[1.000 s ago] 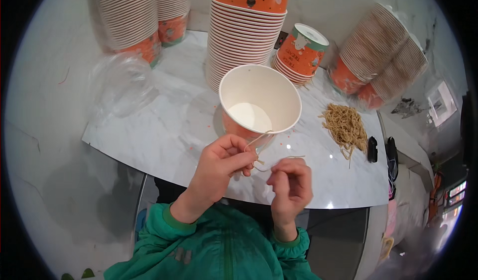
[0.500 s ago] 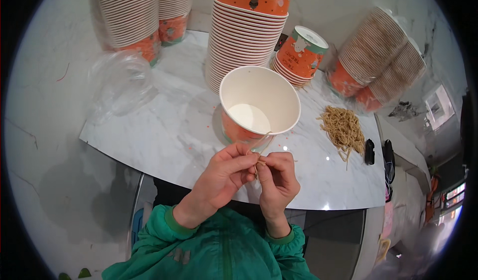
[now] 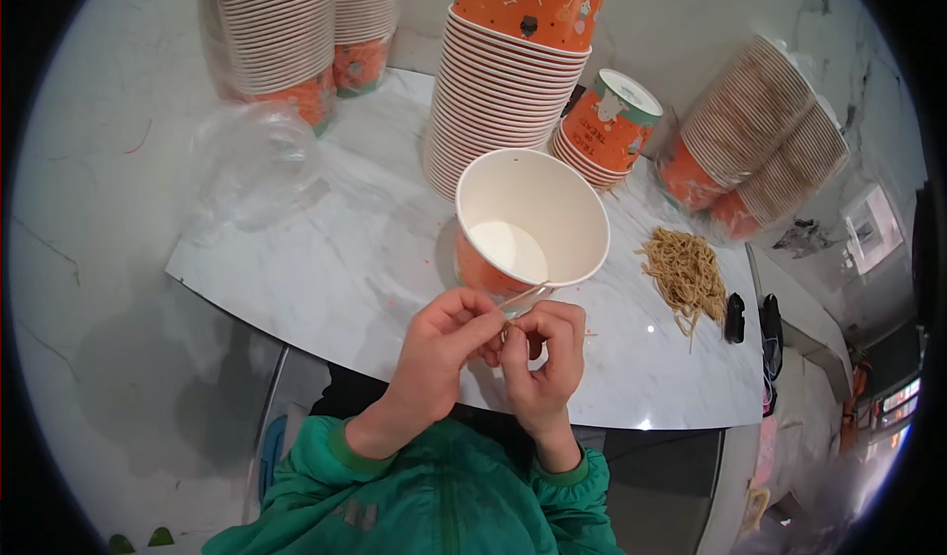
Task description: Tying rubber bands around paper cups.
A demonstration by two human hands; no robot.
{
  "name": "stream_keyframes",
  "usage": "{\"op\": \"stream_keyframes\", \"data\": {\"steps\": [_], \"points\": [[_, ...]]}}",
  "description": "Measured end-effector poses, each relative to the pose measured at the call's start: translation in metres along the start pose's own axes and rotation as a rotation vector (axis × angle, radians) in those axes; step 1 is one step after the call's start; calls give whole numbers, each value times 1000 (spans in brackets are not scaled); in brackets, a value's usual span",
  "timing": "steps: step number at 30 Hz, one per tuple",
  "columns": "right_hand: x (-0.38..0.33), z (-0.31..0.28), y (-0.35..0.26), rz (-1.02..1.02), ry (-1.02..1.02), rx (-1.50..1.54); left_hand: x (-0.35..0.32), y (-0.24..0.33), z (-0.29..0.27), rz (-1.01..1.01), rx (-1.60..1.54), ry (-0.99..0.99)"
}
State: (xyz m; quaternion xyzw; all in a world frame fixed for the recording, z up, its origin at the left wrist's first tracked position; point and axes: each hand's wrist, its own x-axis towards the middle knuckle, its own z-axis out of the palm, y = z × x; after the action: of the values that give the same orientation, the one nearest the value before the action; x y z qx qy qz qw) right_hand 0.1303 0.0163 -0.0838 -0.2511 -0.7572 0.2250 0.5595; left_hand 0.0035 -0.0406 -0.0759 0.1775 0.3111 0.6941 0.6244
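Observation:
Both of my hands meet just in front of an upright paper bucket [image 3: 533, 210], white inside and orange outside. My left hand [image 3: 434, 358] pinches a thin tan cord [image 3: 525, 296] between thumb and fingertips. Close against it, my right hand [image 3: 543, 363] is closed with its thumb and index finger on the same cord. A loop of the cord rises from the fingertips towards the bucket's near rim; whether it passes through the wall, I cannot tell. The fingers partly hide the cord's ends.
Behind the bucket rises a tall stack of nested buckets [image 3: 503, 91]. A shorter upside-down stack [image 3: 614, 126] stands beside it. Tan cords [image 3: 684, 274] lie piled on the right, near a small black object [image 3: 735, 318]. Clear plastic [image 3: 252, 170] and wrapped stacks [image 3: 276, 42] are at left; more wrapped stacks [image 3: 755, 121] stand right.
The view has shifted, so the table and buckets appear lower and further right. My fingers have moved slightly on the cord, and both hands still pinch it.

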Motion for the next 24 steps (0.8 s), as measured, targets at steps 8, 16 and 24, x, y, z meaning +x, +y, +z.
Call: {"op": "stream_keyframes", "data": {"steps": [8,16,24], "points": [[21,10,-8,-219,0,-123,4,-4,-4,772,789,117],[32,3,-21,-49,-51,-83,14,7,-5,1326,1241,130],[40,-13,-23,-42,-154,-92,16,17,-1,1398,1269,38]]}}
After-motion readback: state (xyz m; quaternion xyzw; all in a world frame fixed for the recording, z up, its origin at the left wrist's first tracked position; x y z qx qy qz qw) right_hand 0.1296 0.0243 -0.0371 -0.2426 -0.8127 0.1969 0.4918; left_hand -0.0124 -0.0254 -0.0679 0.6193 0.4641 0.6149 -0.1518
